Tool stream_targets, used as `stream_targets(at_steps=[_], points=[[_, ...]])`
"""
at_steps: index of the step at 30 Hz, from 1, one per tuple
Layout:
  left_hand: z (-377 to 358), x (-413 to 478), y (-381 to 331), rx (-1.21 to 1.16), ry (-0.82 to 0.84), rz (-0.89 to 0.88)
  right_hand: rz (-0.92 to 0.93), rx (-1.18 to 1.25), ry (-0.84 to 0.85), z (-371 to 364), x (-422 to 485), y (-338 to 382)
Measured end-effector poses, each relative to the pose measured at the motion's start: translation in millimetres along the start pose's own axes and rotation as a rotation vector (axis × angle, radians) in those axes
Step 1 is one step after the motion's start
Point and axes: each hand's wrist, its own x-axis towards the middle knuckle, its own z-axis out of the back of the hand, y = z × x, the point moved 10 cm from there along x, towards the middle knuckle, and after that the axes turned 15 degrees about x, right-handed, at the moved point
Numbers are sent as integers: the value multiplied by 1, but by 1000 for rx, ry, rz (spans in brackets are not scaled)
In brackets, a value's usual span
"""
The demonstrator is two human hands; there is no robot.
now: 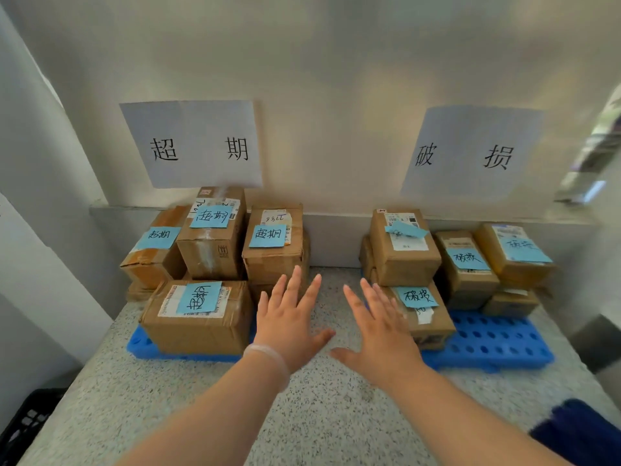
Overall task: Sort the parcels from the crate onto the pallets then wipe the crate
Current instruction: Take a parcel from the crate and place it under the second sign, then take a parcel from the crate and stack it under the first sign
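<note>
Holding left hand (289, 317) and right hand (379, 331) out flat, fingers spread, gripping nothing, between brown cardboard parcels (198, 331) stacked on two blue perforated plastic pallets (487, 341), with black plastic crate (23, 428) at lower-left edge.

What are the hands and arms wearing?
No gloves, and no sleeves in view: both forearms are bare. The left hand has a thin, pale, translucent band at its wrist. The right hand wears nothing. No rings or watch show.
</note>
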Motion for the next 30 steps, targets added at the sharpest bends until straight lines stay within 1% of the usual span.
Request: stream_targets(at_steps=[4, 9, 13, 17, 21, 27, 30], points=[[11, -17, -56, -29, -58, -146, -112, 9, -86, 13, -53, -23], [0, -47, -141, 0, -19, -365, -305, 7, -146, 25, -134, -74], [4, -81, -219, 29, -46, -568, -500, 38, -209, 45, -207, -123], [13, -115, -294, 34, -46, -714, -641, 55, -266, 64, -277, -159], [20, -162, -372, 42, -71, -880, -765, 122, -327, 79, -357, -189], [27, -253, -493, -27, -32, -1061, -896, 128, -407, 108, -491, -240], [17, -307, -550, -23, -14, -1146, -1008, 167, -439, 117, -571, -272]])
